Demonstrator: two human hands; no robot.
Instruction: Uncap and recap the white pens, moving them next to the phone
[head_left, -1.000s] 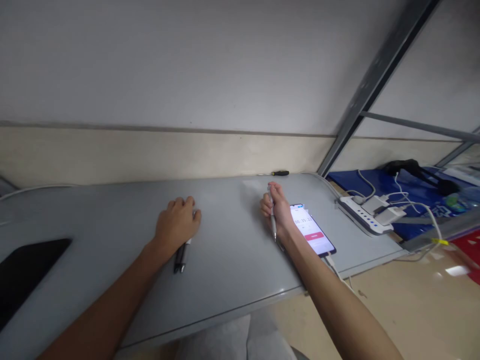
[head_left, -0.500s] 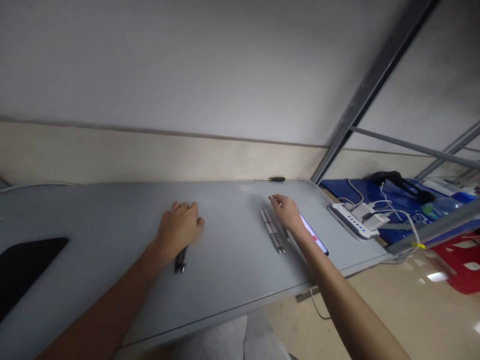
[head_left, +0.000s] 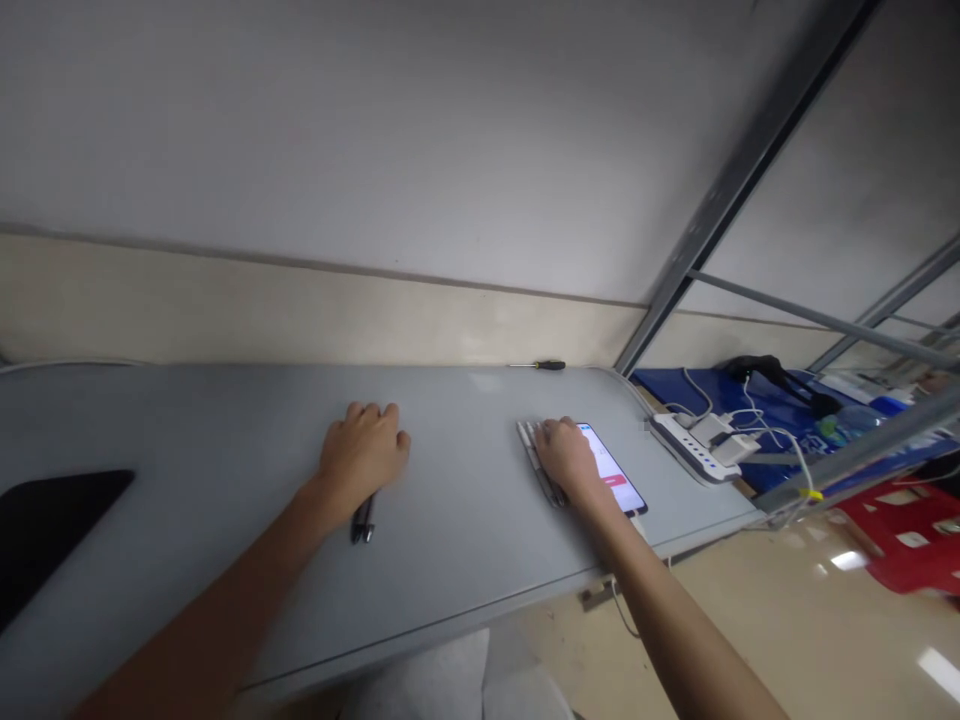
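My left hand (head_left: 364,450) is closed, its knuckles up, over dark pens (head_left: 363,524) whose lower ends stick out beneath the wrist. The fingertips and the pens' other ends are hidden. Farther right, my right hand (head_left: 568,455) lies low on the desk with bent fingers, at the right side of a row of silver-grey pens (head_left: 534,455). It covers part of that row, and its fingers are pressed together at a pen there. Just right of this hand lies a lit smartphone (head_left: 615,470).
A screwdriver (head_left: 550,365) lies by the wall at the back of the grey desk (head_left: 450,560). On the right sit a white power strip (head_left: 694,450) with plugged-in chargers, cables and a metal frame post (head_left: 667,300). A black flat object (head_left: 60,525) is at the left.
My right hand has come down and nearer to me, onto the row of pens, now covering part of it. More of the phone shows. My left hand has stayed in place.
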